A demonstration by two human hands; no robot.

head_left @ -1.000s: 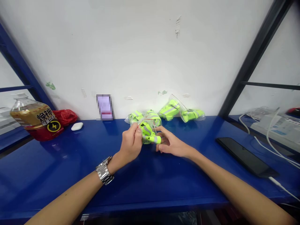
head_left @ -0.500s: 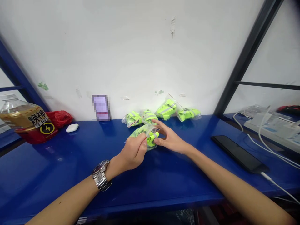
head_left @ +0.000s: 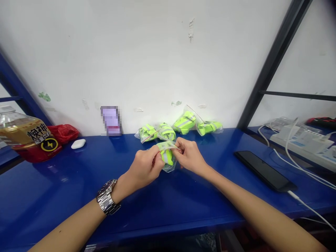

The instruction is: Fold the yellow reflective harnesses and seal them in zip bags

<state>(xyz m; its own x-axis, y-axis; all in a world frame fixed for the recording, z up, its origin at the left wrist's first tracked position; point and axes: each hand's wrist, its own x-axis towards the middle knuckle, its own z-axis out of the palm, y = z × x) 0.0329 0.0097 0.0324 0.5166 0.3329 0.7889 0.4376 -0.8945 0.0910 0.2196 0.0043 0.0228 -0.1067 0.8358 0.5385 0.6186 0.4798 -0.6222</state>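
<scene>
Between my hands is a clear zip bag [head_left: 167, 157] with a folded neon-yellow reflective strap piece inside, its red zip edge facing me. My left hand [head_left: 147, 162], with a metal watch [head_left: 108, 197] on the wrist, pinches the bag's left edge. The right edge is pinched by my right hand [head_left: 190, 155]. Just behind lie more bagged neon-yellow pieces: one bag [head_left: 147, 132] on the left, another [head_left: 167, 131] beside it. Farther right, a bag [head_left: 184, 122] leans on the wall, with one more bag [head_left: 210, 126] next to it.
On the blue table [head_left: 126, 213] stand a large drink bottle [head_left: 31, 136], a red plastic bag [head_left: 64, 132] and a white earbud case [head_left: 78, 144]. A blurred-out phone [head_left: 111, 120] leans on the wall. At right lie a black phone [head_left: 265, 170] on a cable and a power strip [head_left: 307, 143].
My right hand has gone from spread fingers beside the bag to a pinch on its right edge. The bag's opening is now stretched between both hands.
</scene>
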